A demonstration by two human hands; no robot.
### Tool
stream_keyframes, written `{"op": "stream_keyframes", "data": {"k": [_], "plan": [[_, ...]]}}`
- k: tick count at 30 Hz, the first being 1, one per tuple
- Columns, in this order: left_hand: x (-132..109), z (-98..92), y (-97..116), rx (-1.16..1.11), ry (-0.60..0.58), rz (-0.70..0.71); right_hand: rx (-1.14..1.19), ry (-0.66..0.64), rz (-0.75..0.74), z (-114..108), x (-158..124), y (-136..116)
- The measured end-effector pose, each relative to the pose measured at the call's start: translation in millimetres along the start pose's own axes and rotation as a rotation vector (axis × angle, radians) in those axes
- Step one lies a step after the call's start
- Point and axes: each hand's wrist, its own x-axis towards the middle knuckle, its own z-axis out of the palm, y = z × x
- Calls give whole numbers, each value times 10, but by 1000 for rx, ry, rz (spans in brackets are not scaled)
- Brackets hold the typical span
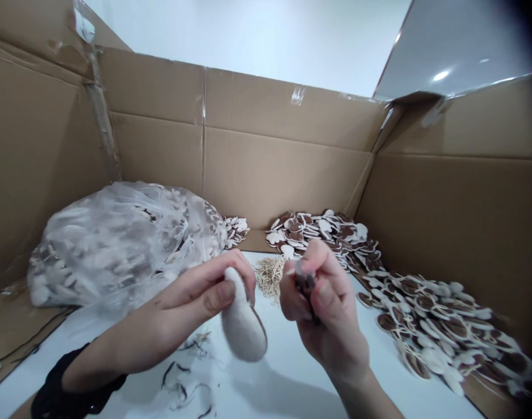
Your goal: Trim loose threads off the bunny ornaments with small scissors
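Note:
My left hand (191, 302) is closed around a pale beige felt piece (243, 326), pinching its upper end between thumb and fingers; the piece hangs down over the white table (292, 378). Beside it, my right hand (322, 314) is curled shut on a small dark object (306, 285) held between thumb and forefinger, too small to name. The two hands are a few centimetres apart. A black band sits on my left wrist (69, 390).
A clear plastic bag (117, 244) full of flat pieces lies at the left. Piles of brown-and-white heart-shaped pieces (431, 320) spread along the right and back. A small tuft of tan string (268, 276) lies behind the hands. Cardboard walls (283, 151) surround the table.

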Motion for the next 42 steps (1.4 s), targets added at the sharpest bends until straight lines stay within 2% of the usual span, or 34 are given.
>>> {"op": "stream_keyframes", "data": {"k": [2, 4, 8, 12, 16, 20, 29, 36, 42], "plan": [[13, -27, -43, -13, -37, 125, -1, 79, -17, -10, -8, 20], [14, -51, -81, 22, -17, 206, -32, 118, -14, 9, -21, 27], [-12, -70, -96, 190, 56, 291, -162, 42, -32, 93, -66, -1], [-21, -56, -80, 326, 70, 336, -467, -11, -128, 118, -110, -43], [-14, -39, -111, 368, 92, 364, -713, -61, -275, 75, -137, -64], [-12, -33, -136, 354, 107, 368, -847, -94, -379, 65, -134, -86], [-8, -26, -114, 393, 97, 367, -883, -130, -430, 89, -119, -81], [-7, -21, -53, 414, 95, 339, -902, -110, -492, 96, -115, -72], [-2, -6, -31, 396, 90, 330, -891, -135, -467, 80, -114, -76]]}}
